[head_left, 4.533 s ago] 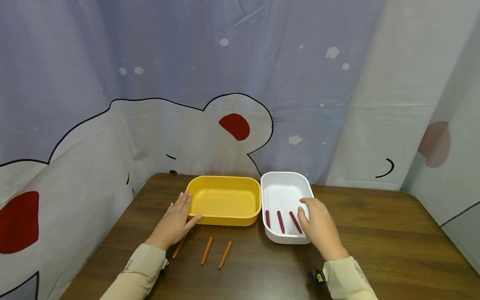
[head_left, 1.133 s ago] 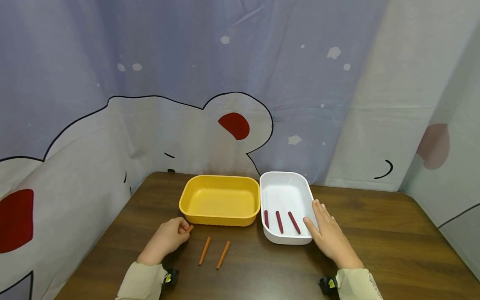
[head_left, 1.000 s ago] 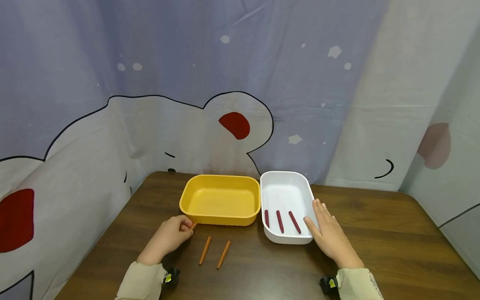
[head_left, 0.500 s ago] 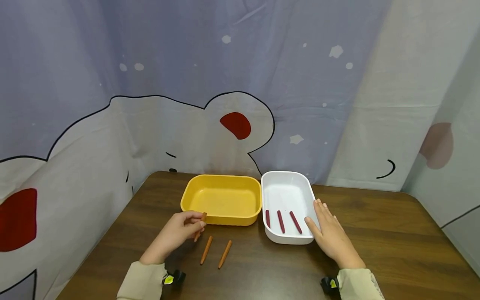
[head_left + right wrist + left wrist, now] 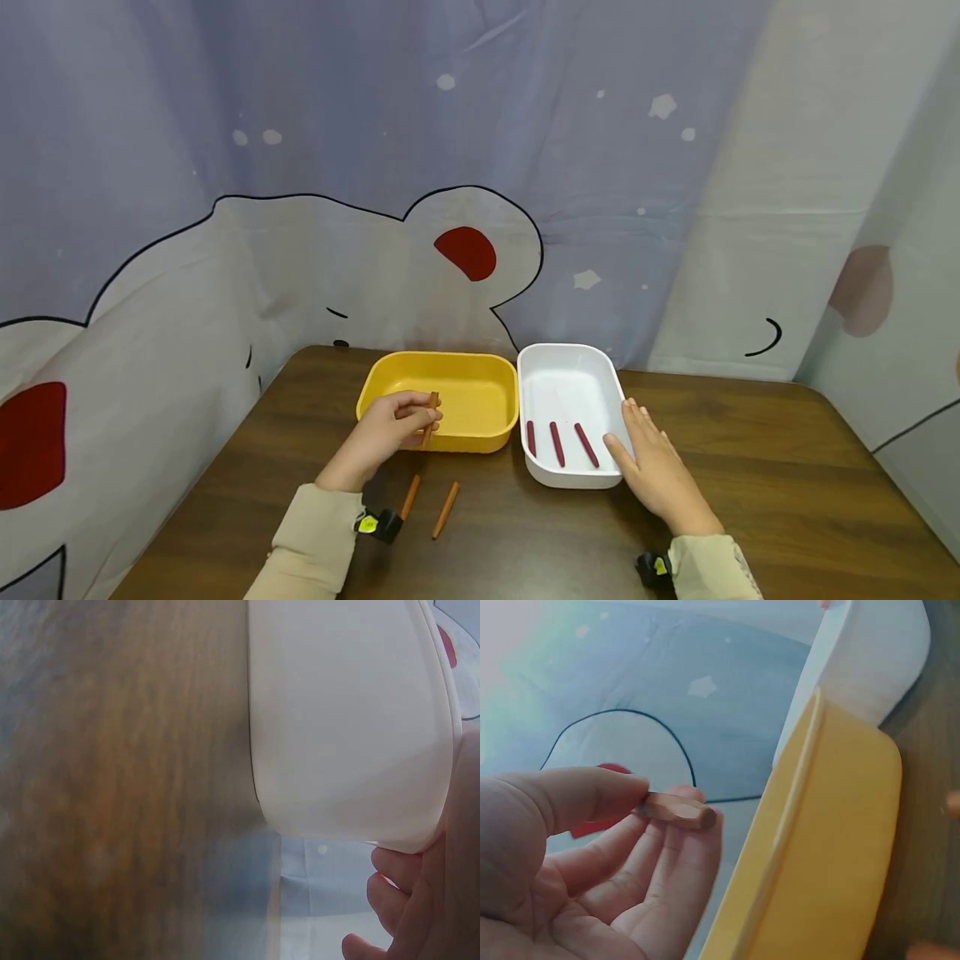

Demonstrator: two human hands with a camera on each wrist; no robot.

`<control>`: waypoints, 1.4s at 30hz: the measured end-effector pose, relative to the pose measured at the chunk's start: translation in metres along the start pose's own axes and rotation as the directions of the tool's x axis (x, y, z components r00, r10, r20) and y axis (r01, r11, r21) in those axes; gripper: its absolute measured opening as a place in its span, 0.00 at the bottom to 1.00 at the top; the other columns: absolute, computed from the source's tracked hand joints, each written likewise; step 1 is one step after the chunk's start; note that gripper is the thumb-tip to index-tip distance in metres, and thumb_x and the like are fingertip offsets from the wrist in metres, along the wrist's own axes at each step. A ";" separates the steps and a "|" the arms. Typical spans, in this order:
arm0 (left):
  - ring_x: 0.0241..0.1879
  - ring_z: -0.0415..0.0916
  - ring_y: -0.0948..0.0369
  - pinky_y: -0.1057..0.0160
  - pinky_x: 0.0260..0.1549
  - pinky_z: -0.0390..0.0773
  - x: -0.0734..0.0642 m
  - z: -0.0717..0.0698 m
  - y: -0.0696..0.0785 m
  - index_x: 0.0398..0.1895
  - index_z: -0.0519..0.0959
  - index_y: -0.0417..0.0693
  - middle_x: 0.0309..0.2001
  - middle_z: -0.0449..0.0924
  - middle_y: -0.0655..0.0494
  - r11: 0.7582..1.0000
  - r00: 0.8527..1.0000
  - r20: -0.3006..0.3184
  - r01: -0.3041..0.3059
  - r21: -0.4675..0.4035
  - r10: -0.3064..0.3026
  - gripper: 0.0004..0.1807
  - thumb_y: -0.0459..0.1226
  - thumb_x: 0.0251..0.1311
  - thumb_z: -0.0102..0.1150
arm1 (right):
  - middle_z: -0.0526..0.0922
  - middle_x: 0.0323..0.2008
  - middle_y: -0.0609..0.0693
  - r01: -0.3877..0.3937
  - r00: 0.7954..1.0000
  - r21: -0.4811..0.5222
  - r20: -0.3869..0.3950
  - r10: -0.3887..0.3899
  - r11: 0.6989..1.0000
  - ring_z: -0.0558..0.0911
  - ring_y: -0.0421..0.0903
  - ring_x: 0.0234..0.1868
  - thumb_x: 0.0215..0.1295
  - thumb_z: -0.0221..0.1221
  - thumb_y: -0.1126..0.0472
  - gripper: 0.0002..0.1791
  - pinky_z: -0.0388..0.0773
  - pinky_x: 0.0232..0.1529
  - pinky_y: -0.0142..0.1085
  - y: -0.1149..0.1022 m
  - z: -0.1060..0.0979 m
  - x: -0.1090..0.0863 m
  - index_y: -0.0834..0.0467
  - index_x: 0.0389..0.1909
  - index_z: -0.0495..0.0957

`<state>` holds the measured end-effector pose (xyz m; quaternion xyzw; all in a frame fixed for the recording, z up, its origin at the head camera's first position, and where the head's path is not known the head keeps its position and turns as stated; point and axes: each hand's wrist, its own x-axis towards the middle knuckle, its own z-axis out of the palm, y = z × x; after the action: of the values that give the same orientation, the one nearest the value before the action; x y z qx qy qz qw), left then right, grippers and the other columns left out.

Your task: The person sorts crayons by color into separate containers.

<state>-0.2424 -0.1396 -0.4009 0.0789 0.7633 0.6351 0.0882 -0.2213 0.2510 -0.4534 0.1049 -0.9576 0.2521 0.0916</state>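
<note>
My left hand (image 5: 381,431) pinches an orange crayon (image 5: 431,419) between thumb and fingers, over the near side of the yellow tray (image 5: 489,442). In the left wrist view the crayon's (image 5: 679,811) blunt end faces the camera, with the tray's wall to its right. Two more orange crayons lie on the table: one (image 5: 410,493) partly hidden by the wrist strap, the other (image 5: 446,510) beside it. With fingers straight, my right hand (image 5: 662,473) rests against the right side of the white tray (image 5: 573,479). Inside that tray lie three dark red crayons (image 5: 557,444).
Both trays stand side by side at the back of the brown wooden table (image 5: 757,483). A printed curtain (image 5: 600,167) hangs right behind the table's far edge. Black straps (image 5: 654,568) sit at both wrists.
The left hand has left the yellow tray's rim, picked the leftmost orange crayon off the table and raised it over that tray. The right hand has shifted to the white tray's right side.
</note>
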 end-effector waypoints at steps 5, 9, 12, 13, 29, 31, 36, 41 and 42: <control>0.42 0.84 0.55 0.57 0.45 0.86 0.020 0.015 0.004 0.60 0.77 0.30 0.50 0.84 0.39 1.000 1.000 -0.012 -0.006 -0.029 0.006 0.19 0.34 0.71 0.59 | 0.53 0.77 0.67 0.010 1.000 -0.004 -0.009 -0.010 1.000 0.51 0.68 0.77 0.81 0.45 0.43 0.40 0.49 0.72 0.67 -0.001 0.000 0.000 0.70 0.77 0.52; 0.43 0.84 0.53 0.57 0.45 0.86 0.034 0.027 0.004 0.59 0.78 0.32 0.48 0.85 0.40 0.999 1.000 -0.029 0.006 -0.047 -0.008 0.18 0.34 0.70 0.60 | 0.52 0.78 0.67 0.009 1.000 -0.006 -0.006 -0.009 1.000 0.51 0.67 0.77 0.81 0.44 0.43 0.40 0.49 0.72 0.67 -0.001 0.000 0.000 0.70 0.77 0.52; 0.45 0.84 0.53 0.55 0.46 0.85 0.042 0.035 0.002 0.59 0.78 0.32 0.49 0.85 0.41 0.998 0.999 -0.051 0.013 -0.060 -0.016 0.18 0.34 0.71 0.59 | 0.52 0.78 0.67 0.003 1.000 -0.006 0.000 -0.003 1.000 0.50 0.68 0.77 0.81 0.44 0.43 0.40 0.49 0.72 0.67 0.000 0.001 0.000 0.70 0.77 0.52; 0.45 0.84 0.53 0.55 0.46 0.85 0.046 0.037 0.001 0.58 0.78 0.32 0.48 0.85 0.41 0.998 0.998 -0.059 0.019 -0.066 -0.023 0.17 0.33 0.71 0.59 | 0.51 0.78 0.67 -0.001 1.000 -0.006 0.002 0.001 1.000 0.50 0.68 0.77 0.81 0.44 0.42 0.40 0.49 0.72 0.67 0.000 0.001 -0.001 0.70 0.77 0.52; 0.35 0.85 0.57 0.60 0.37 0.87 0.084 0.066 -0.010 0.51 0.81 0.29 0.37 0.86 0.44 0.989 0.994 -0.071 0.094 0.111 -0.087 0.14 0.31 0.67 0.61 | 0.51 0.78 0.67 -0.003 1.000 -0.003 0.002 0.003 1.000 0.51 0.68 0.77 0.81 0.44 0.43 0.41 0.49 0.72 0.67 -0.001 0.000 0.000 0.70 0.77 0.51; 0.32 0.85 0.58 0.61 0.34 0.87 0.088 0.070 -0.010 0.49 0.82 0.28 0.35 0.86 0.45 0.984 0.994 -0.060 0.096 0.152 -0.087 0.12 0.30 0.67 0.62 | 0.51 0.78 0.67 -0.003 1.000 -0.002 -0.001 0.003 1.000 0.51 0.68 0.77 0.81 0.44 0.43 0.40 0.50 0.72 0.67 0.000 0.001 0.000 0.70 0.77 0.52; 0.24 0.82 0.61 0.65 0.28 0.86 0.098 0.076 -0.014 0.42 0.83 0.28 0.32 0.84 0.45 0.969 0.993 -0.031 0.120 0.217 -0.116 0.08 0.29 0.65 0.64 | 0.52 0.78 0.66 0.000 1.000 -0.003 -0.007 0.000 1.000 0.52 0.67 0.77 0.81 0.44 0.43 0.40 0.50 0.72 0.67 0.001 0.002 0.000 0.70 0.78 0.51; 0.18 0.80 0.63 0.68 0.24 0.83 0.105 0.079 -0.020 0.38 0.82 0.30 0.29 0.83 0.47 0.947 0.988 -0.015 0.152 0.282 -0.154 0.07 0.29 0.63 0.66 | 0.51 0.78 0.66 0.001 1.000 0.002 -0.012 -0.001 1.000 0.52 0.68 0.77 0.81 0.44 0.43 0.40 0.50 0.72 0.67 0.001 0.003 0.001 0.70 0.78 0.51; 0.18 0.80 0.63 0.68 0.24 0.83 0.106 0.080 -0.021 0.38 0.82 0.30 0.29 0.83 0.45 0.945 0.986 -0.010 0.161 0.285 -0.165 0.07 0.29 0.64 0.65 | 0.51 0.78 0.66 0.000 1.000 0.006 -0.013 0.000 1.000 0.52 0.67 0.77 0.81 0.44 0.43 0.40 0.50 0.72 0.66 0.001 0.003 0.001 0.70 0.78 0.52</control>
<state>-0.3273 -0.0423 -0.4391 0.0319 0.8500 0.5086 0.1336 -0.2227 0.2506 -0.4561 0.1034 -0.9563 0.2556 0.0973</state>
